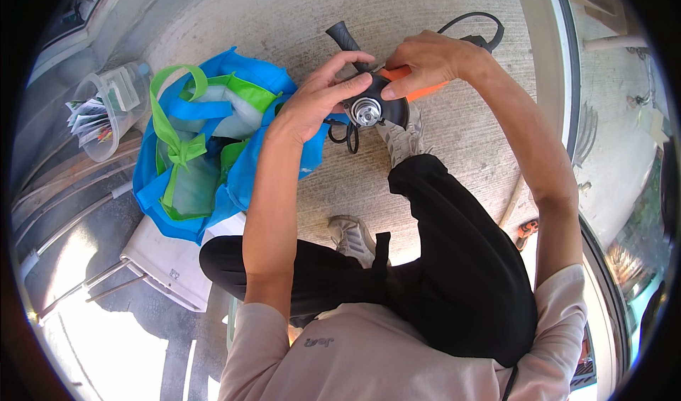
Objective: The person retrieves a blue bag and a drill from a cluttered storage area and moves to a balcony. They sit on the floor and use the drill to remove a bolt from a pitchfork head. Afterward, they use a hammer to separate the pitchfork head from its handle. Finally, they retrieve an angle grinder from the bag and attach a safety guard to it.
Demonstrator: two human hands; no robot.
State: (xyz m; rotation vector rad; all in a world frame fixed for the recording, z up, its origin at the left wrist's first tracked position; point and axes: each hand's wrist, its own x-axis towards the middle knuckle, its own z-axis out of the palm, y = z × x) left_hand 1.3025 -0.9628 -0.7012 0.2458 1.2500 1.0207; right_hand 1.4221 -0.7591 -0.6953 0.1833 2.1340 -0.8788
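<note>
An angle grinder (424, 90) with an orange body is held out in front of me over the concrete. Its round black guard and bare silver spindle (367, 112) face up toward me, with no disc visible on the spindle. My right hand (429, 59) wraps over the orange body from above, thumb near the guard. My left hand (312, 101) grips the grinder's head, its thumb on the guard and its fingers beside the base of the black side handle (343, 37). Part of the head is hidden under my fingers.
A blue and green bag (245, 81) stands left of my left forearm. Beyond it is a clear plastic tub (105, 147) with papers. A white box-like piece (164, 273) lies below the bag. A black cord (477, 14) loops behind my right hand. My shoes (352, 239) are beneath.
</note>
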